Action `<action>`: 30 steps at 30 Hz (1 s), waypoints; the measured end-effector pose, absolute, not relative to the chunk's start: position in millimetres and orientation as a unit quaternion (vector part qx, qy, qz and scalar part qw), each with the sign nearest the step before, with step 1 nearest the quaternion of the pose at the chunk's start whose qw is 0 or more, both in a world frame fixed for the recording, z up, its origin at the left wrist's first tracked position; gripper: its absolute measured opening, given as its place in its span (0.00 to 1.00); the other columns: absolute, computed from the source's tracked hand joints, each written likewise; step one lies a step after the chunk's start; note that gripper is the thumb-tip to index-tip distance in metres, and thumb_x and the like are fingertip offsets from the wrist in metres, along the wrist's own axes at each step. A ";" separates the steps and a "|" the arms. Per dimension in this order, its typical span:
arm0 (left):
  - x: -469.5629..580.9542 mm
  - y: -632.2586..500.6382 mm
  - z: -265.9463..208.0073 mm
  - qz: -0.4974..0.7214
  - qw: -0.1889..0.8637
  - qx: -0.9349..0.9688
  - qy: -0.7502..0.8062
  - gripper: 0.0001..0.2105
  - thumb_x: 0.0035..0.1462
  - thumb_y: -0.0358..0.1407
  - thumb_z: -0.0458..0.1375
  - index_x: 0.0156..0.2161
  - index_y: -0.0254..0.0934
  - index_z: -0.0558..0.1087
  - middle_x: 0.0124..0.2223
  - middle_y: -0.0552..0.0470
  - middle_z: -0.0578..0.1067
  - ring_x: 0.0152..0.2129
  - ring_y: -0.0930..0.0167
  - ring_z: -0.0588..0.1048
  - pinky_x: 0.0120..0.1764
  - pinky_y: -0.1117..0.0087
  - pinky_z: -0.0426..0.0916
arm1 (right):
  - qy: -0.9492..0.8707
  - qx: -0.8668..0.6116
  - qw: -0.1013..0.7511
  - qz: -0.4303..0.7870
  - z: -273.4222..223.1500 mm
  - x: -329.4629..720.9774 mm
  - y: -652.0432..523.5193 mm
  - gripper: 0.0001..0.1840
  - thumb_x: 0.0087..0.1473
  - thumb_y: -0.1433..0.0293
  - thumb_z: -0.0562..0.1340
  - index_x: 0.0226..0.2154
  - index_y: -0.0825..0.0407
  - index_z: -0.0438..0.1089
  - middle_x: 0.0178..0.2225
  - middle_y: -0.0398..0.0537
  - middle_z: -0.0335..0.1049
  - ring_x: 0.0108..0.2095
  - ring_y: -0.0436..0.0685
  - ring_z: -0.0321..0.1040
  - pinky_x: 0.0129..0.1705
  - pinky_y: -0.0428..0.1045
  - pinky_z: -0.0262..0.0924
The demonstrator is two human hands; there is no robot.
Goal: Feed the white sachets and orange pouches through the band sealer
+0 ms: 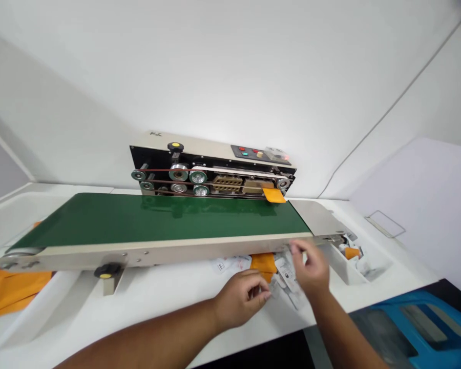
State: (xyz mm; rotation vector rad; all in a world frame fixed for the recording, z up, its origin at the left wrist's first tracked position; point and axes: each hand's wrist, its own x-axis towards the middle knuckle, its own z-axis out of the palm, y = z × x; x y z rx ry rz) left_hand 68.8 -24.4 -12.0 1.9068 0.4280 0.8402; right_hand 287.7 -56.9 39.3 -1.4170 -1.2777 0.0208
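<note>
My left hand (pixel 243 300) is just in front of the conveyor, its fingers curled and thumb bent toward them. Whether anything is between its fingertips is too unclear to make out. Close to the belt's front rail, my right hand (pixel 311 265) is also closed, with its fingers bent in; any small thing in it does not show. Between and behind the hands lie orange packets (pixel 264 263) and white printed packets (pixel 288 274) with clear plastic. An orange packet (pixel 274 195) sticks out of the band sealing machine (pixel 215 171) at its right end, over the green belt (pixel 169 218).
At the left, a white bin (pixel 49 312) stands near orange packets (pixel 17 289). A white tray (pixel 341 266) at the right contains small packets. A blue plastic crate (pixel 418 328) is below the table's right edge. Black knob (pixel 106 270) juts from the conveyor front.
</note>
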 end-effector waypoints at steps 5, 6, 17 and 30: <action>66.8 -25.5 -12.5 0.343 0.457 0.807 0.150 0.11 0.64 0.40 0.57 0.32 0.37 0.75 0.29 0.51 0.73 0.26 0.70 0.69 0.31 0.71 0.63 | -0.734 -0.547 0.403 0.004 -33.2 258.0 -71.5 0.30 0.49 0.80 0.56 0.52 0.45 0.75 0.50 0.50 0.77 0.52 0.65 0.71 0.56 0.64 0.66; 66.3 -25.8 -12.0 0.341 0.449 0.813 0.146 0.12 0.65 0.41 0.57 0.32 0.37 0.75 0.29 0.51 0.73 0.25 0.70 0.69 0.31 0.71 0.63 | -0.731 -0.558 0.393 -0.010 -42.7 256.7 -68.5 0.34 0.47 0.80 0.56 0.56 0.46 0.73 0.53 0.51 0.76 0.56 0.66 0.69 0.59 0.65 0.63; 61.6 -23.0 -3.8 0.322 0.409 0.841 0.145 0.10 0.65 0.37 0.56 0.33 0.39 0.75 0.29 0.50 0.75 0.27 0.68 0.71 0.34 0.69 0.65 | -0.617 -0.646 0.448 0.021 -44.1 263.0 -77.8 0.15 0.59 0.71 0.60 0.45 0.46 0.79 0.41 0.51 0.79 0.46 0.64 0.72 0.53 0.61 0.66; 72.8 -18.7 -15.9 0.319 0.582 0.692 0.285 0.18 0.60 0.38 0.61 0.53 0.39 0.66 0.33 0.56 0.74 0.24 0.73 0.71 0.30 0.73 0.65 | -0.355 -0.548 0.656 0.380 -37.6 251.4 -77.7 0.19 0.59 0.55 0.64 0.48 0.48 0.69 0.30 0.42 0.72 0.20 0.50 0.62 0.19 0.46 0.58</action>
